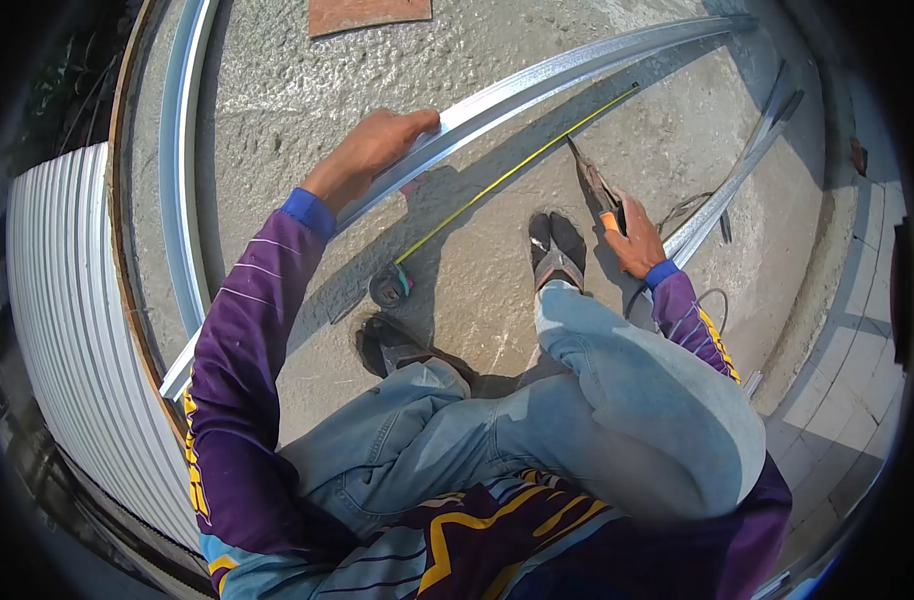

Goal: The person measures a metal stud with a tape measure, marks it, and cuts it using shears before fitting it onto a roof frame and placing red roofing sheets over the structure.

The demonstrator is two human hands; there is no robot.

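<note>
My left hand [370,152] is closed around a long galvanized metal channel [547,92], which slants from the lower left to the upper right. In my right hand [636,240] is a pair of tin snips [597,188] with orange on the handle, its jaws pointing up and away from me. The snips are apart from the channel. Between the two, a tape measure [387,286] lies on the concrete floor near my foot. Its yellow blade [497,183] is pulled out diagonally, roughly along the channel's shadow.
Another metal channel [180,150] lies along the left edge. More metal profiles [717,205] and a dark cable [712,296] are on the right. A brown board [369,14] sits at the top. Corrugated sheeting [72,330] is beyond the left edge, pale tiles [832,385] to the right.
</note>
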